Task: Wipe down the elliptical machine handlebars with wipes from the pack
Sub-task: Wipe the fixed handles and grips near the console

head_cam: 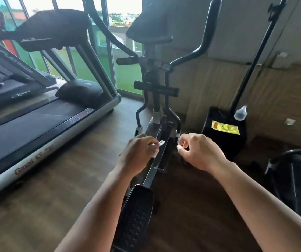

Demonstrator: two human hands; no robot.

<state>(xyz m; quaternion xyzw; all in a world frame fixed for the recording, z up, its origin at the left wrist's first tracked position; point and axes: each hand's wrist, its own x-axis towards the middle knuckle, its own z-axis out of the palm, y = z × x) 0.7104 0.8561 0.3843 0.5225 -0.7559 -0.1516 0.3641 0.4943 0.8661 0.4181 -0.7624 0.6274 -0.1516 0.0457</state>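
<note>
The foot pedal (135,220) is lying nearest, under the 2 forearms. The left hand (138,153) is pinching a small crumpled wipe (161,143), fingers clamped on it, well below the handlebars (207,31). The right hand (198,151) is curling its fingers; I cannot tell whether they are gripping anything. Wiping seems not yet begun; next the wipe needs lifting to a handlebar. A treadmill upright (17,60) is showing "PLATINUM".

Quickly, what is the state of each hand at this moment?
Left hand: closed, pinching a small white crumpled wipe.
Right hand: fingers curled; whether it holds anything cannot be told.
</note>
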